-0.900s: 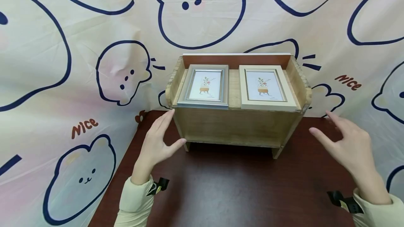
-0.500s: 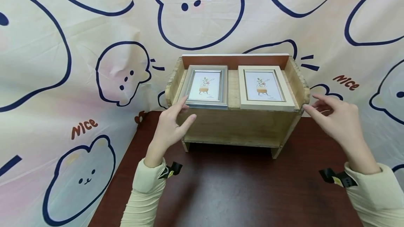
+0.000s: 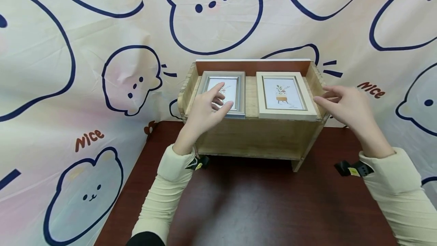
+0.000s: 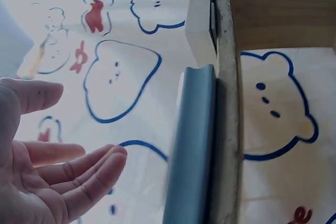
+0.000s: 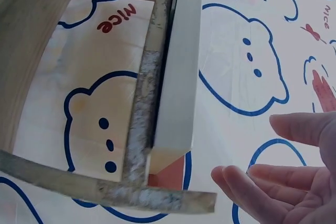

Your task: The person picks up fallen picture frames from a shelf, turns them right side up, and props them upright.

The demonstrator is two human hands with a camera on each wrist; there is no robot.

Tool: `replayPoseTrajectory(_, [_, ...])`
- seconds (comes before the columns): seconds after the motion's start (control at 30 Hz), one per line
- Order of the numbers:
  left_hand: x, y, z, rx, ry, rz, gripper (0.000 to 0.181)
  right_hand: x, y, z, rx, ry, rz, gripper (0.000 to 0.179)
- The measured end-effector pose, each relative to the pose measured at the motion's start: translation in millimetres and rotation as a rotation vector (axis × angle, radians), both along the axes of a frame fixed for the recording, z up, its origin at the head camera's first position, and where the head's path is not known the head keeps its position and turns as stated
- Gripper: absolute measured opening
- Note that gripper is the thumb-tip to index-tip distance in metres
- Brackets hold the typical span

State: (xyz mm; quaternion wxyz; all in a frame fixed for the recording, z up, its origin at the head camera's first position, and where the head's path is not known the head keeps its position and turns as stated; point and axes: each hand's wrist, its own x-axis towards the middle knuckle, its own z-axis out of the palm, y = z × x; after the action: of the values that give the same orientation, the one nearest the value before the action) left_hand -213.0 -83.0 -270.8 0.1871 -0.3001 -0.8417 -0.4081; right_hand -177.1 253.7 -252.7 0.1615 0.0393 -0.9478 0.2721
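Observation:
Two photo frames lie side by side on top of a small wooden shelf. On the left is the silver photo frame; on the right, the cream photo frame. Each holds a potted-plant print. My left hand hovers over the silver one with loosely bent fingers and covers part of its print. In the left wrist view a gap separates that hand from the blue-grey frame edge. My right hand, also holding nothing, is by the shelf's right side panel, its fingertips near the cream frame's right edge.
Raised side panels and a reddish-brown back strip border the shelf top. The shelf stands on a dark red-brown table. Behind and beside it hangs a pale cloth printed with blue bear outlines.
Both hands have moved forward and inward, the left from beside the shelf to over the silver photo frame, the right up to the shelf's right side. The photo frames stay in place.

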Motion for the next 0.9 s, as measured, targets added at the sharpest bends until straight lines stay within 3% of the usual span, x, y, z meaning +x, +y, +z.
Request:
replayPoseTrajectory(0.2, [-23.2,14.0,5.8,-0.053,-0.124,0.041,0.055,-19.2,-6,10.3,0.054,-0.071,-0.029,0.066])
replayPoseTrajectory(0.47, [-42.7,32.6,15.1,-0.065,-0.288,0.056,0.055,-36.6,-15,19.9,0.095,-0.157,-0.012,0.067])
replayPoseTrajectory(0.67, [-56.4,46.6,20.2,-0.032,-0.385,0.027,0.053,-49.4,-18,23.4,0.069,-0.280,-0.005,0.073])
replayPoseTrajectory(0.77, [-61.3,53.5,20.7,-0.014,-0.411,-0.001,0.042,-56.4,-20,22.5,0.054,-0.335,-0.013,0.071])
replayPoseTrajectory(0.9, [-66.0,62.8,20.2,-0.007,-0.459,-0.027,0.046,-62.2,-23,19.0,0.046,-0.373,-0.030,0.068])
